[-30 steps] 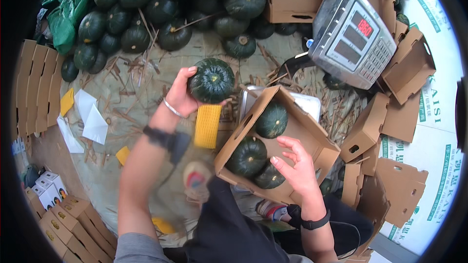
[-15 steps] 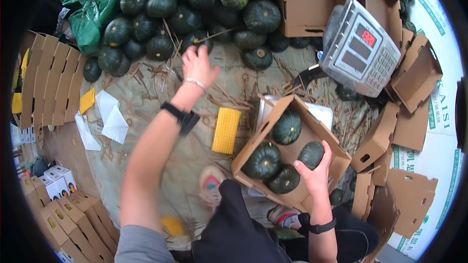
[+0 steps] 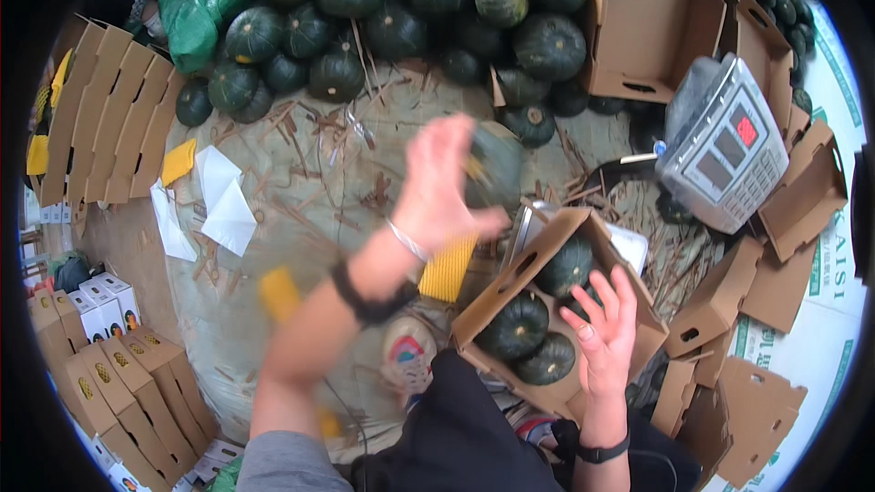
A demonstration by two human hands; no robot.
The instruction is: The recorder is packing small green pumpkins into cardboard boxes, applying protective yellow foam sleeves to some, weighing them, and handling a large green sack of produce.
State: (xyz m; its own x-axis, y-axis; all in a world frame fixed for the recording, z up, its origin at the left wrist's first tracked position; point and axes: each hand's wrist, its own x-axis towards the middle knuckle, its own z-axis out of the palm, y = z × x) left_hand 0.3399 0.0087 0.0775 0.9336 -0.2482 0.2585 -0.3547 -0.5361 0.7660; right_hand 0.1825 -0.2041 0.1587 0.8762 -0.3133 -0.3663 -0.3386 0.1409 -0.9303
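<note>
Blurred by motion, my left hand (image 3: 442,187) grips a dark green pumpkin (image 3: 497,169) in mid-air, over the mat left of the scale. Fingers spread and slightly curled, my right hand (image 3: 606,337) hovers at the right side of an open cardboard box (image 3: 609,410). Inside that box lie a pumpkin (image 3: 567,266) at the far end, another pumpkin (image 3: 513,326) at the left, and a smaller pumpkin (image 3: 549,360) nearer me. Part of one more shows behind my right fingers, mostly hidden. The box rests tilted on a pale metal platform (image 3: 629,248).
A heap of pumpkins (image 3: 396,29) fills the far side. A grey scale (image 3: 725,150) with a lit display stands at right, near cardboard boxes (image 3: 711,296). Yellow foam netting (image 3: 447,271) lies beside the box; white sheets (image 3: 228,219) and stacked cartons (image 3: 137,401) are at left.
My left hand has come back from the heap toward the box, now with a pumpkin. My right hand has loosened from the pumpkin in the box and opened. The view has shifted left.
</note>
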